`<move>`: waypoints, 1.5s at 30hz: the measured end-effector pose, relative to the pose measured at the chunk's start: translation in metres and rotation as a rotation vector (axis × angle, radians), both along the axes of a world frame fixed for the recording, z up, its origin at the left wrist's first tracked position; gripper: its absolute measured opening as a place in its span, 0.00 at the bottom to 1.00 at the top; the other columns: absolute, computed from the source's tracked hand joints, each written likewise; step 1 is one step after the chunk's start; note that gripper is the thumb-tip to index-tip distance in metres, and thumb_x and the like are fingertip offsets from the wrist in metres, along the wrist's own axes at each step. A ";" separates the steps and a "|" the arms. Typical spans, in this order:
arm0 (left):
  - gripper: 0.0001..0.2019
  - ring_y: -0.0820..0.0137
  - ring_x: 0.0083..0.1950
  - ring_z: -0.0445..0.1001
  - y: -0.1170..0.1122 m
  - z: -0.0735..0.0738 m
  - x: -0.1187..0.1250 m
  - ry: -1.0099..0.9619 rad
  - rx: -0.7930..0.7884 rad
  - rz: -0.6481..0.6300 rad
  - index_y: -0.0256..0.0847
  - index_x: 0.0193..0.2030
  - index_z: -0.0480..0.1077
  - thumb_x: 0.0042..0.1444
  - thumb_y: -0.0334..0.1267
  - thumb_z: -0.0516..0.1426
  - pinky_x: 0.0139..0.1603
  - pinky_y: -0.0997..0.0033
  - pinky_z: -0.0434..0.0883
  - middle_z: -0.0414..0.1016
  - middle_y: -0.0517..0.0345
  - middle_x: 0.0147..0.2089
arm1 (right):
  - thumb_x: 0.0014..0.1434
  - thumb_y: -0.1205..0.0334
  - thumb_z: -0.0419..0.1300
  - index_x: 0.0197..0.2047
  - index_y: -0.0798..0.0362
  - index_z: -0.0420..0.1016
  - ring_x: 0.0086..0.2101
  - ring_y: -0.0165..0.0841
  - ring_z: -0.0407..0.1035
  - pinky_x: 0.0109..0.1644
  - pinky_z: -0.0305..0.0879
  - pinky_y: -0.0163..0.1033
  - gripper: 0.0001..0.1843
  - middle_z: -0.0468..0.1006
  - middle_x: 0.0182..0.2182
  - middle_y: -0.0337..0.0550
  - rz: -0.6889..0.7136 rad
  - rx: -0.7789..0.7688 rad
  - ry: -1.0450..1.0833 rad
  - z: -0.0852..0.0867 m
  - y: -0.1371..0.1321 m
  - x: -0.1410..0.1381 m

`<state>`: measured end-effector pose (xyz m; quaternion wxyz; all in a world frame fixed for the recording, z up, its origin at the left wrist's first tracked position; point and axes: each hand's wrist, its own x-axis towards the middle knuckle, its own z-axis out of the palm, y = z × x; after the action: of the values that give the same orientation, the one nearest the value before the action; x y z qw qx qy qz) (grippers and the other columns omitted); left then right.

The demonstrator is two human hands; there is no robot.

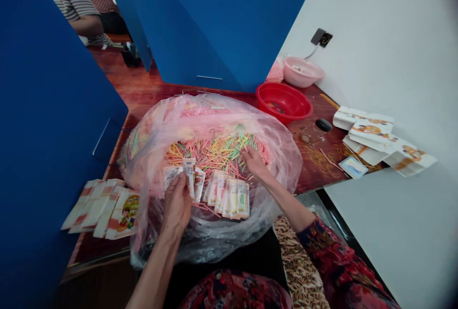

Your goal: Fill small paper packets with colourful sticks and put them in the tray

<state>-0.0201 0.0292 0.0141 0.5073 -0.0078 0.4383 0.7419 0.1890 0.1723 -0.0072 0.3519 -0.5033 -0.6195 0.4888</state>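
Note:
A clear plastic bag (211,123) lies open on the table, full of thin pink, yellow and green sticks (214,154). My left hand (177,204) is shut on small printed paper packets (189,175), which stand up between its fingers. Several similar packets (227,195) lie in a row on the sticks to the right of it. My right hand (255,163) rests its fingertips on the pile of sticks and seems to hold nothing. A stack of flat printed paper sleeves (103,209) lies on the table left of the bag.
A red plastic bowl (284,101) and a pink bowl (302,71) stand beyond the bag. Printed paper stacks (375,137), rubber bands (318,159) and a small notebook (353,167) lie at right. Blue partitions (57,108) rise at left, and a person (71,4) sits beyond them.

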 end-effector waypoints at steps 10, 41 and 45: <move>0.12 0.72 0.34 0.80 -0.002 0.002 0.001 -0.020 -0.017 0.004 0.35 0.33 0.80 0.44 0.37 0.74 0.40 0.74 0.80 0.83 0.58 0.33 | 0.69 0.59 0.55 0.43 0.52 0.72 0.40 0.38 0.73 0.38 0.55 0.38 0.07 0.80 0.40 0.47 0.287 0.177 -0.938 0.010 -0.026 -0.011; 0.22 0.72 0.33 0.78 -0.002 -0.008 0.006 0.127 0.011 -0.024 0.39 0.34 0.80 0.35 0.48 0.77 0.43 0.69 0.78 0.82 0.60 0.35 | 0.63 0.58 0.58 0.58 0.46 0.65 0.34 0.33 0.70 0.43 0.67 0.39 0.20 0.73 0.33 0.34 0.031 0.149 0.253 -0.022 -0.027 -0.017; 0.22 0.71 0.34 0.76 -0.006 -0.009 0.007 0.194 0.023 -0.050 0.39 0.34 0.79 0.37 0.51 0.75 0.42 0.69 0.75 0.81 0.60 0.34 | 0.64 0.56 0.56 0.51 0.47 0.71 0.33 0.33 0.70 0.43 0.66 0.39 0.13 0.74 0.30 0.35 0.018 0.183 0.197 -0.022 -0.026 -0.019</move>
<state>-0.0132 0.0236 0.0050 0.4811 0.0807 0.4770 0.7311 0.1701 0.1461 -0.0296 0.4512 -0.4133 -0.6284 0.4804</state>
